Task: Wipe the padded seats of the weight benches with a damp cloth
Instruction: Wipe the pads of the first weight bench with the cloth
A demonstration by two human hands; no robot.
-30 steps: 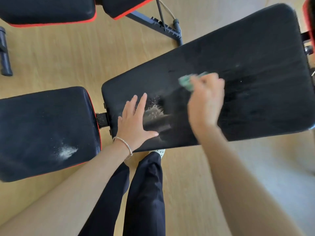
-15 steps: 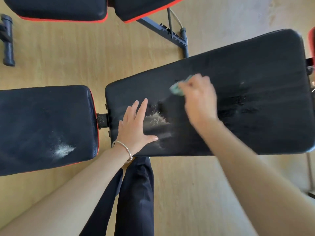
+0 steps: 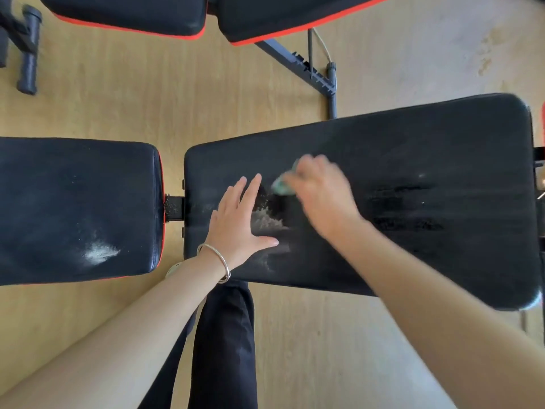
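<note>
Midway through wiping long bench pad (image 3: 427,160): green cloth (image 3: 281,186) clamped in blurred right hand (image 3: 321,196) at 1 o'clock of white residue (image 3: 267,221), left hand (image 3: 239,222) flat with fingers apart, powdery seat pad (image 3: 73,187) at 9 o'clock apparently not yet wiped.

I see a bright picture with soft, even light. The wood floor (image 3: 442,54) behind the long black pad (image 3: 427,160) looks pale and washed out. On the pad, the right hand (image 3: 321,196) and green cloth (image 3: 280,185) are smeared with blur. The left hand (image 3: 239,219) beside them is sharp. Far from the pad, straight lines bend at the edges.
</note>
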